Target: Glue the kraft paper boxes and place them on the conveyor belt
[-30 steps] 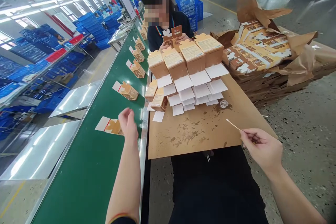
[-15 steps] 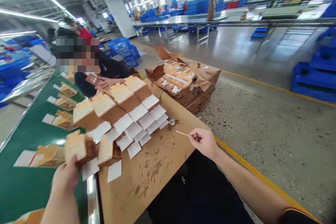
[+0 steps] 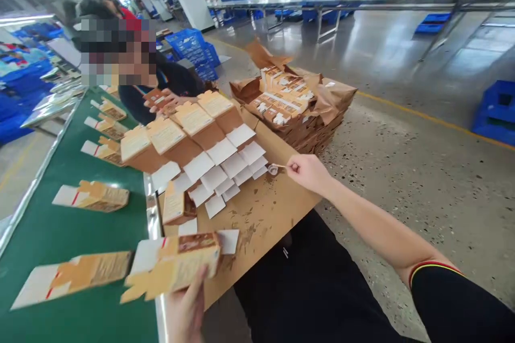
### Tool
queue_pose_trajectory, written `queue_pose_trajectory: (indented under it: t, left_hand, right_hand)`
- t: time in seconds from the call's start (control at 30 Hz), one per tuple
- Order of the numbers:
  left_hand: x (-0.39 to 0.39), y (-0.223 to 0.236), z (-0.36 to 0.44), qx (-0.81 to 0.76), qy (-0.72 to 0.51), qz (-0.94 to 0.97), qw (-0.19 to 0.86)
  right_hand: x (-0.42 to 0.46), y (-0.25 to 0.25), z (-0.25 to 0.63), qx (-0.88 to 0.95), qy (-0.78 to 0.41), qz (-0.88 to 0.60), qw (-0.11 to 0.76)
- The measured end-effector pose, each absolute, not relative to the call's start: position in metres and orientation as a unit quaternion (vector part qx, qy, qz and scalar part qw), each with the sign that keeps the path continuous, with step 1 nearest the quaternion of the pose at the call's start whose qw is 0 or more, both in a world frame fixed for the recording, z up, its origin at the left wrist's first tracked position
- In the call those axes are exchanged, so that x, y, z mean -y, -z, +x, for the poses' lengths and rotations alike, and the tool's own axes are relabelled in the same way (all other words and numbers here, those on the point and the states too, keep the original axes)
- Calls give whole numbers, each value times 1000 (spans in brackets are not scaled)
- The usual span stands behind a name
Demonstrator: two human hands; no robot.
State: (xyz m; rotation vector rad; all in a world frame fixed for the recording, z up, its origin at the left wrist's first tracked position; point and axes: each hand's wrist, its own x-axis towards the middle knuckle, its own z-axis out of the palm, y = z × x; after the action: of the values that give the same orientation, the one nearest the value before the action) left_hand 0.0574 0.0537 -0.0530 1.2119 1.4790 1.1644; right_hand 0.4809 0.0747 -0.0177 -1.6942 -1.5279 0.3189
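Since half a second ago, left hand (image 3: pixel 185 308) has lifted a brown cardboard carton (image 3: pixel 177 265) off the board's near-left edge, fingers clamped on it; right hand (image 3: pixel 308 171) pinches a thin stick (image 3: pixel 279 166), tip in the small clear glue cup (image 3: pixel 273 169). Gluing step; next likely dabbing the white flap.

left hand (image 3: pixel 185 312): palm cut off by bottom edge | thin wooden stick (image 3: pixel 278 166): tip too small to read | small clear cup (image 3: pixel 273 169): contents indiscernible
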Motion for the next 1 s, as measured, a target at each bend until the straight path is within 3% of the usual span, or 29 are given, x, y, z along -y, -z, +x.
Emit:
queue_pose_trajectory:
  t: [0.3, 0.63, 0.87, 1.0]
  left_hand:
    - [-53, 77, 90, -600, -498, 384, 494]
    - [-43, 76, 109, -618, -493, 411, 453]
    - [-50, 73, 113, -604, -503, 401, 471]
    - [-52, 72, 115, -602, -510, 406, 462]
  right_hand:
    - [-98, 25, 496, 661, -110, -666, 328]
    - [-123, 32, 492, 675, -131, -668, 283]
    - [-69, 23, 473, 651, -148, -660, 343]
    - [-19, 55, 408, 681, -274, -536, 416]
